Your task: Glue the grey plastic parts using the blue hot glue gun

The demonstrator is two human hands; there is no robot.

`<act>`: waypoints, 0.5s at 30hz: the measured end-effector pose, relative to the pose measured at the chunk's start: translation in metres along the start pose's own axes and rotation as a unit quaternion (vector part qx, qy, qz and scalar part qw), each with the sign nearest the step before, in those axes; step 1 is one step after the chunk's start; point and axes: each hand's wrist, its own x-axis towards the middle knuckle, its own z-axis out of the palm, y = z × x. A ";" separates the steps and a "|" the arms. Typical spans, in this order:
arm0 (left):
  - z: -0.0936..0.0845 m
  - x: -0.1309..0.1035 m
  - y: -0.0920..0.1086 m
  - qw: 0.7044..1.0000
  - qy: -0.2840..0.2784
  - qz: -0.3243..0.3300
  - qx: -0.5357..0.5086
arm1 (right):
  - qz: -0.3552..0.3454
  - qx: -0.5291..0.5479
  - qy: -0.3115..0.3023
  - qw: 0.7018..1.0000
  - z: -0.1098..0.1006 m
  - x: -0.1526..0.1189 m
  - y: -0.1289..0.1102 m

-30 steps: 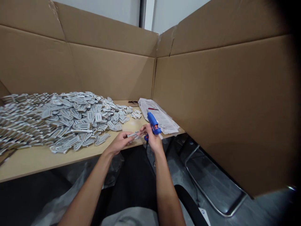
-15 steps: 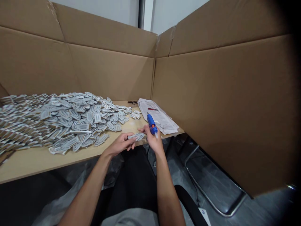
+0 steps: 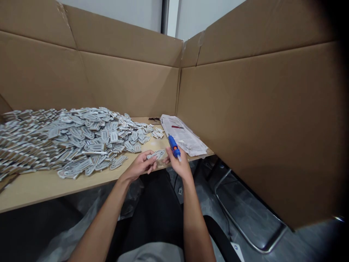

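1. A grey piece (image 3: 158,154) with slots is held out near the worktop's front edge, its narrow end turned toward the right hand.
2. By the left hand (image 3: 143,163) the piece is pinched at one end between thumb and fingers; this grip is closed and the far end is left free.
3. The blue glue gun (image 3: 173,145) is enclosed in the right hand (image 3: 180,164), with the handle hidden by the palm. Its nozzle is pointed forward and away from the body. Whether the piece is touched by the right fingertips cannot be told.
4. The piece could be tipped or dropped if the pinch were loosened, since it is held by one end only; a small pale item (image 3: 180,190) is seen on the floor below. Fingers could be burned, if the gun is hot, should the nozzle be swung inward, as the hands are held close together.
5. Both forearms are stretched forward from the body, the left one slanted inward, the right one more nearly straight ahead.
6. Beyond the left hand, the worktop (image 3: 87,186) is heaped with a pile of similar pieces (image 3: 92,133); beyond the right, printed sheets (image 3: 188,140) are laid beside the cardboard wall (image 3: 253,109).
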 end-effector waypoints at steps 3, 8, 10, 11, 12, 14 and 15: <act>-0.001 -0.002 0.002 1.000 -0.022 -0.003 0.020 | -0.018 -0.047 0.044 0.998 0.001 0.002 0.002; 0.001 -0.003 0.006 0.998 -0.026 0.009 0.055 | 0.014 0.025 0.024 0.999 0.002 0.003 -0.002; 0.002 -0.002 0.005 0.998 -0.014 0.011 0.056 | 0.016 0.040 -0.007 0.999 0.000 0.001 -0.003; 0.002 -0.001 0.003 0.999 -0.005 0.014 0.051 | 0.018 0.038 -0.028 0.999 -0.001 0.000 -0.004; 0.001 0.000 0.001 0.999 0.005 0.018 0.045 | 0.023 0.032 -0.048 0.998 -0.002 0.000 -0.004; 0.000 0.001 -0.002 0.999 0.025 0.027 0.028 | 0.038 0.019 -0.076 0.996 -0.004 -0.001 -0.003; 0.000 0.002 -0.004 0.999 0.032 0.029 0.021 | 0.044 0.016 -0.079 0.996 -0.004 -0.001 -0.002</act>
